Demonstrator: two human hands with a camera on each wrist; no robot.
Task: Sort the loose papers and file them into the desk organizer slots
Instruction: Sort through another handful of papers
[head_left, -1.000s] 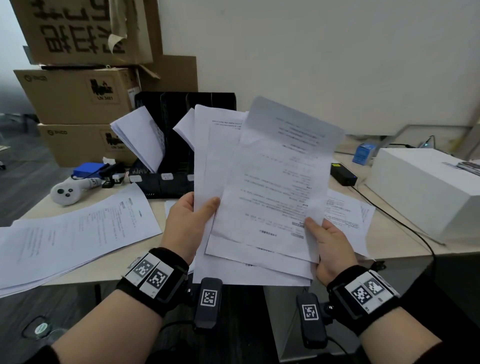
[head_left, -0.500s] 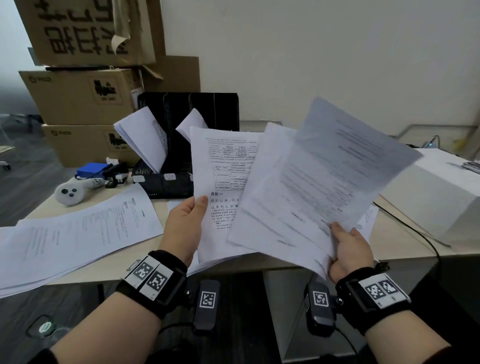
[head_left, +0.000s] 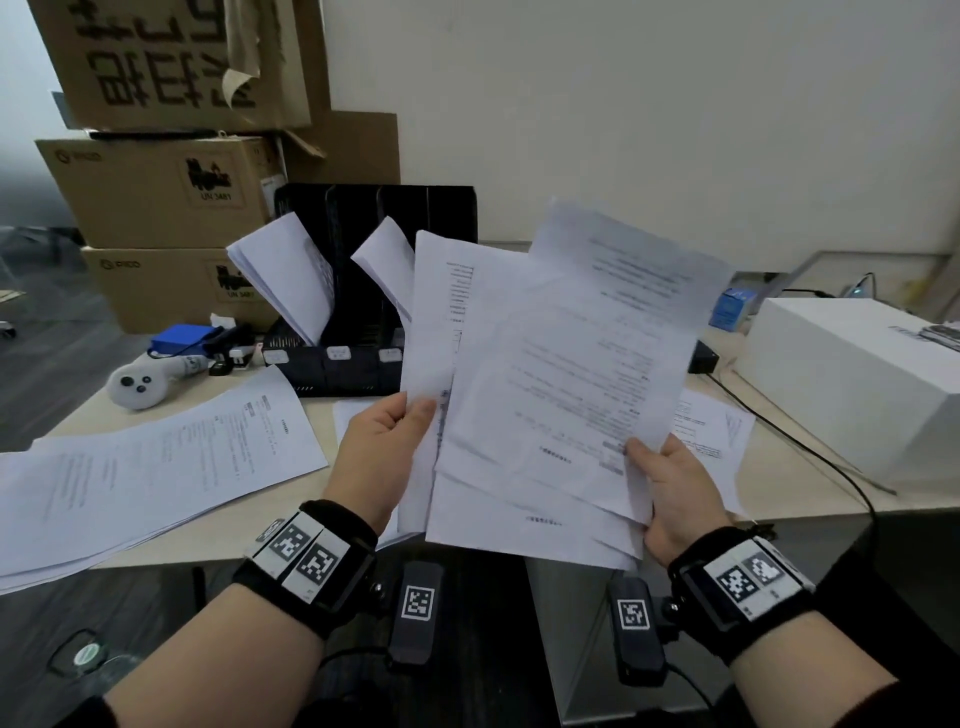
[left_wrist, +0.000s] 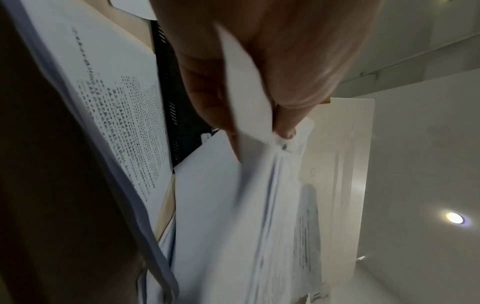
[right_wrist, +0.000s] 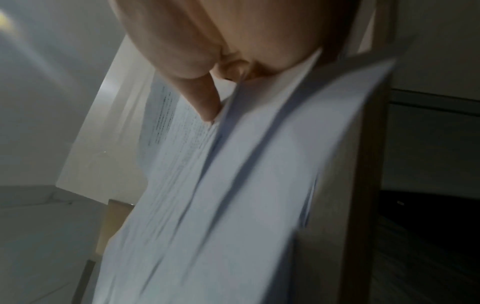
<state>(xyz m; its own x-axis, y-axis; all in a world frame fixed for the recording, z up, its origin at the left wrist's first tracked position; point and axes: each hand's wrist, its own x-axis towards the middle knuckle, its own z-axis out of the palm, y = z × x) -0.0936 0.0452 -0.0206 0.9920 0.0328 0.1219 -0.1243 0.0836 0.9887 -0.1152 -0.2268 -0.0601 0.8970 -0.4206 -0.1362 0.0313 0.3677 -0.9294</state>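
Stacked cardboard boxes rise far off to the upper left of the hands; nearer on that side a white controller lies beside a blue case; well to the right stands a large white box, a black cable trailing before it; a small blue carton sits behind.

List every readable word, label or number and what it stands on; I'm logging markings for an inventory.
"UN 3481": middle brown cardboard box.
"UN 3481", partly hidden: lower brown cardboard box.
Large black characters, upside down, unreadable: top cardboard box.
Print on held white sheets, desk sheets, black organizer's slot labels: too small or blurred.
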